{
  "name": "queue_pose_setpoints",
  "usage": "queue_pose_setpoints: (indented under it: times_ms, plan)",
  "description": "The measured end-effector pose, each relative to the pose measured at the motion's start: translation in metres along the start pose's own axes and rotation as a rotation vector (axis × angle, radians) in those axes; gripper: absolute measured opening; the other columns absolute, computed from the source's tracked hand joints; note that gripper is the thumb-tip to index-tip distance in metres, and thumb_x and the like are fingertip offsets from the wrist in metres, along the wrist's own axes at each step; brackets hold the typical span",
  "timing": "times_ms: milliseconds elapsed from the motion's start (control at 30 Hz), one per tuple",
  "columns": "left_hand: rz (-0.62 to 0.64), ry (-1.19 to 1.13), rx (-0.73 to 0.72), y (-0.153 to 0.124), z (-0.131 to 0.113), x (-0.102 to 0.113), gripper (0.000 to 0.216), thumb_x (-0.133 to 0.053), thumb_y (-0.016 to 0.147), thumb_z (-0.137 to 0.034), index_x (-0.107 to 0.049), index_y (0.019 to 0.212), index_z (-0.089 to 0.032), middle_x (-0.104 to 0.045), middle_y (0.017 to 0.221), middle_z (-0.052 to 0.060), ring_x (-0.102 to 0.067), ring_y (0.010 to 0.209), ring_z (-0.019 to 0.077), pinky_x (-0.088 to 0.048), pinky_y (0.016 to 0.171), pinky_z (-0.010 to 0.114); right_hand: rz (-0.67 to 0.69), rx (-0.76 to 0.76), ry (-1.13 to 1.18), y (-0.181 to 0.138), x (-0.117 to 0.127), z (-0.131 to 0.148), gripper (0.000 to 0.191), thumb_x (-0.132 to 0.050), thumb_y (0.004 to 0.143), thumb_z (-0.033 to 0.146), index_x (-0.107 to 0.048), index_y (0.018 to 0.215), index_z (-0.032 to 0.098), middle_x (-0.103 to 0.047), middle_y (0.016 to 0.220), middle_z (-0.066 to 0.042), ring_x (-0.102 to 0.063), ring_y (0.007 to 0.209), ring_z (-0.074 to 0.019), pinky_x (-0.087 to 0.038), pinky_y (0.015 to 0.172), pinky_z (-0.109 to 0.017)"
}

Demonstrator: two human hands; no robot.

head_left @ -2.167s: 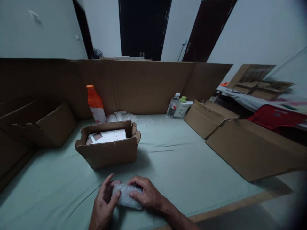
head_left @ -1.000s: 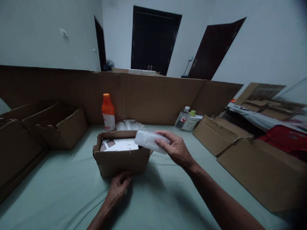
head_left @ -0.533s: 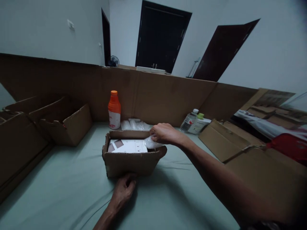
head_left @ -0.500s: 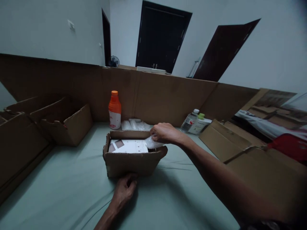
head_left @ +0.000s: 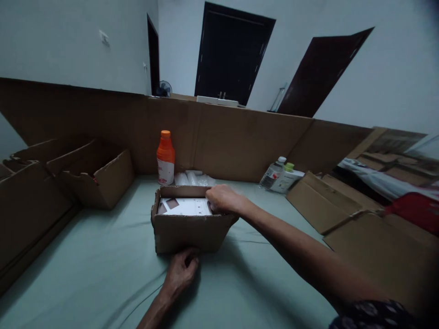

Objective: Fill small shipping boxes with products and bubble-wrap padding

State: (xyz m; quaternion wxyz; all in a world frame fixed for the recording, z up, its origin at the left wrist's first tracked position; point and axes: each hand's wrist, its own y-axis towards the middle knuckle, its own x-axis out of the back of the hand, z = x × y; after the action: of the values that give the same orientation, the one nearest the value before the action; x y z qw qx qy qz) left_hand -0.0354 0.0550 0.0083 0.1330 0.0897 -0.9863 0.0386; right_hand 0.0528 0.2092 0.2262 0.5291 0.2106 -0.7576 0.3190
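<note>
An open-topped cardboard box [head_left: 192, 234] stands mid-table, holding a white printed carton [head_left: 188, 206] with brown square patches. My right hand [head_left: 224, 199] reaches over the box's right end, its closed fingers down inside beside the carton. The bubble wrap in those fingers is hidden from view. Low at the box's front, my left hand [head_left: 181, 270] rests on the cloth. Its fingers are curled, with a gap showing between thumb and forefinger, and it touches or nearly touches the box's lower edge.
Behind the box stand an orange-capped bottle [head_left: 165, 157] and more bubble wrap [head_left: 194, 178]. A clear bottle [head_left: 272, 173] and a white green-capped container [head_left: 286, 179] are at the back right. Cardboard boxes [head_left: 115, 180] line the left; folded cardboard [head_left: 329, 201] lies right. A cardboard wall [head_left: 233, 141] closes the back.
My right hand has moved left and down into the box's right end, taking the bubble wrap out of sight. My left hand has stayed by the box's front.
</note>
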Motion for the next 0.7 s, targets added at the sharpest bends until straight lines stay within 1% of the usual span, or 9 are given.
queue_pose_setpoints:
  times_ms: [100, 200, 267, 333, 400, 500, 567, 633, 700]
  plan:
    - [0.003, -0.008, -0.006, 0.000, 0.000, 0.000, 0.039, -0.054, 0.076, -0.032, -0.075, 0.103, -0.013, -0.078, 0.095, 0.011, -0.070, 0.089, 0.0247, -0.052, 0.079, 0.031, -0.010, 0.037, 0.053, -0.005, -0.004, -0.015, 0.024, -0.062, 0.082, 0.025, -0.078, 0.099, 0.017, -0.077, 0.096, -0.012, -0.072, 0.089, -0.0256, -0.046, 0.067, -0.025]
    - [0.003, -0.019, -0.004, 0.000, 0.001, -0.002, 0.039, -0.054, 0.076, -0.032, -0.075, 0.103, -0.014, -0.079, 0.095, 0.010, -0.071, 0.089, 0.0253, -0.051, 0.079, 0.032, -0.070, 0.092, 0.112, -0.019, -0.005, -0.029, 0.034, -0.061, 0.085, 0.031, -0.070, 0.117, 0.022, -0.075, 0.108, -0.007, -0.069, 0.098, -0.0237, -0.044, 0.072, -0.024]
    - [0.002, -0.023, -0.001, 0.000, 0.002, -0.003, 0.038, -0.053, 0.076, -0.032, -0.076, 0.102, -0.014, -0.079, 0.096, 0.010, -0.071, 0.091, 0.0258, -0.051, 0.080, 0.032, -0.108, 0.100, 0.161, -0.026, -0.007, -0.031, 0.038, -0.062, 0.085, 0.029, -0.066, 0.123, 0.023, -0.074, 0.113, -0.006, -0.067, 0.102, -0.0240, -0.044, 0.076, -0.025]
    - [0.004, -0.025, 0.000, 0.000, 0.003, -0.004, 0.038, -0.053, 0.076, -0.032, -0.076, 0.101, -0.015, -0.079, 0.099, 0.010, -0.071, 0.094, 0.0262, -0.051, 0.083, 0.032, -0.109, 0.069, 0.192, -0.026, -0.012, -0.027, 0.031, -0.060, 0.086, 0.025, -0.070, 0.115, 0.022, -0.075, 0.106, -0.008, -0.068, 0.098, -0.0250, -0.043, 0.073, -0.026]
    - [0.007, -0.023, 0.000, 0.000, 0.002, -0.003, 0.038, -0.054, 0.076, -0.033, -0.075, 0.102, -0.015, -0.079, 0.099, 0.010, -0.071, 0.095, 0.0267, -0.051, 0.084, 0.032, -0.079, 0.027, 0.193, -0.020, -0.017, -0.020, 0.022, -0.056, 0.086, 0.019, -0.075, 0.099, 0.018, -0.076, 0.094, -0.011, -0.068, 0.087, -0.0254, -0.040, 0.066, -0.027]
    - [0.008, -0.013, 0.003, 0.000, 0.000, -0.001, 0.040, -0.053, 0.076, -0.033, -0.075, 0.103, -0.013, -0.078, 0.098, 0.012, -0.071, 0.093, 0.0277, -0.052, 0.082, 0.034, -0.068, 0.022, 0.208, -0.011, -0.024, -0.016, 0.020, -0.054, 0.085, 0.016, -0.075, 0.085, 0.013, -0.074, 0.084, -0.014, -0.066, 0.076, -0.0235, -0.037, 0.060, -0.027]
    - [0.008, -0.011, 0.003, 0.000, -0.001, -0.001, 0.040, -0.053, 0.076, -0.032, -0.075, 0.103, -0.013, -0.078, 0.099, 0.012, -0.071, 0.094, 0.0277, -0.052, 0.082, 0.034, -0.077, 0.056, 0.239, -0.010, -0.025, -0.020, 0.020, -0.054, 0.085, 0.017, -0.074, 0.086, 0.014, -0.074, 0.084, -0.011, -0.064, 0.074, -0.0200, -0.035, 0.060, -0.025]
    - [0.011, -0.016, 0.000, 0.000, -0.001, -0.001, 0.039, -0.054, 0.076, -0.032, -0.075, 0.103, -0.014, -0.078, 0.099, 0.011, -0.071, 0.094, 0.0270, -0.052, 0.082, 0.033, -0.081, 0.106, 0.278, -0.014, -0.024, -0.028, 0.020, -0.055, 0.085, 0.019, -0.074, 0.092, 0.017, -0.074, 0.085, -0.005, -0.061, 0.074, -0.0165, -0.035, 0.060, -0.023]
    - [0.014, -0.024, -0.001, 0.000, 0.000, -0.002, 0.037, -0.055, 0.076, -0.031, -0.075, 0.102, -0.015, -0.078, 0.097, 0.011, -0.071, 0.092, 0.0263, -0.052, 0.081, 0.032, -0.072, 0.136, 0.306, -0.018, -0.024, -0.036, 0.021, -0.057, 0.082, 0.019, -0.074, 0.094, 0.019, -0.072, 0.080, -0.001, -0.059, 0.070, -0.0143, -0.034, 0.059, -0.022]
